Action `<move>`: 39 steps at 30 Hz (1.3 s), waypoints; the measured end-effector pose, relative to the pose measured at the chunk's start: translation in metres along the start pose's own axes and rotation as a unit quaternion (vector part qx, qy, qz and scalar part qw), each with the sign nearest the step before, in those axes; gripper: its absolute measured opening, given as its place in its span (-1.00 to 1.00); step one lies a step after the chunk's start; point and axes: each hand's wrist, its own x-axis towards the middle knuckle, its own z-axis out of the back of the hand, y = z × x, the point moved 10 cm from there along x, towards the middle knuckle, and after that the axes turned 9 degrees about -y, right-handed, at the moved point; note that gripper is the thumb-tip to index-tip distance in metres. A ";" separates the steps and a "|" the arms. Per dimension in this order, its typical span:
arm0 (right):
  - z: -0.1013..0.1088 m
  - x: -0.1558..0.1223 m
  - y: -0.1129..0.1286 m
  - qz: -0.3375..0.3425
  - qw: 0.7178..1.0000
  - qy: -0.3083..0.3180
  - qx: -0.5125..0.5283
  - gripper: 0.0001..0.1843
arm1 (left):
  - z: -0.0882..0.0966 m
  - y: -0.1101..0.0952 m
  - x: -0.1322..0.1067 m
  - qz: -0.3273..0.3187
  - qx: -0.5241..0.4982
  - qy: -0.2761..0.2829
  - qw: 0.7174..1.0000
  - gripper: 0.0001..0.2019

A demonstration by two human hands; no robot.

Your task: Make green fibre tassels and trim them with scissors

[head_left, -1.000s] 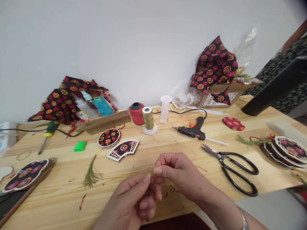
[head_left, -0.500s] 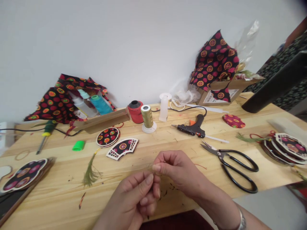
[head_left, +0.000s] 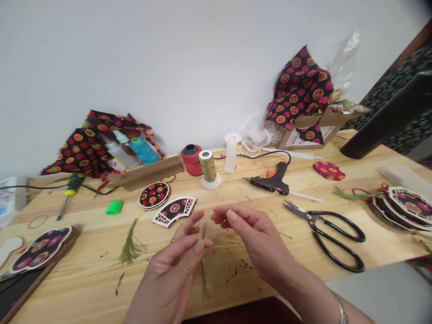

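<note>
My left hand (head_left: 175, 265) pinches a small bundle of olive-green threads (head_left: 203, 274) between thumb and fingers. Short ends stick up above the grip, and the rest hangs blurred below it. To its right, my right hand (head_left: 253, 234) hovers with fingers loosely curved and the thumb apart from the fingertips; nothing shows in it. Beyond the hands lie a fan-shaped ornament (head_left: 175, 209) with patterned cloth and a round ornament (head_left: 154, 195) with a green tassel (head_left: 132, 246). A spool of gold-green thread (head_left: 208, 166) stands behind them.
Black-handled scissors (head_left: 312, 220) lie right of my right hand, below a glue gun (head_left: 273, 180). Stacked ornaments (head_left: 405, 209) sit at the far right. A screwdriver (head_left: 69, 195), green cap (head_left: 114, 207) and flower-shaped ornament (head_left: 42, 249) are on the left. Dark scraps (head_left: 234, 272) litter the wood.
My hands have come apart from their joint pinch; the right has drawn back and loosened. The green thread bundle now shows in my left hand. The view has shifted slightly.
</note>
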 end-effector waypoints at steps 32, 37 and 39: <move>0.013 -0.007 -0.009 -0.038 0.985 0.009 -0.166 -0.81 | 0.039 -0.014 0.016 0.015 -0.178 -0.008 0.984 -0.92; 0.018 -0.004 -0.003 -0.021 0.985 0.002 -0.173 -0.81 | 0.048 -0.010 0.011 0.016 -0.151 -0.022 0.988 -0.92; 0.017 -0.003 0.000 -0.008 0.983 0.011 -0.181 -0.81 | 0.061 -0.007 0.008 0.012 -0.121 -0.033 0.992 -0.88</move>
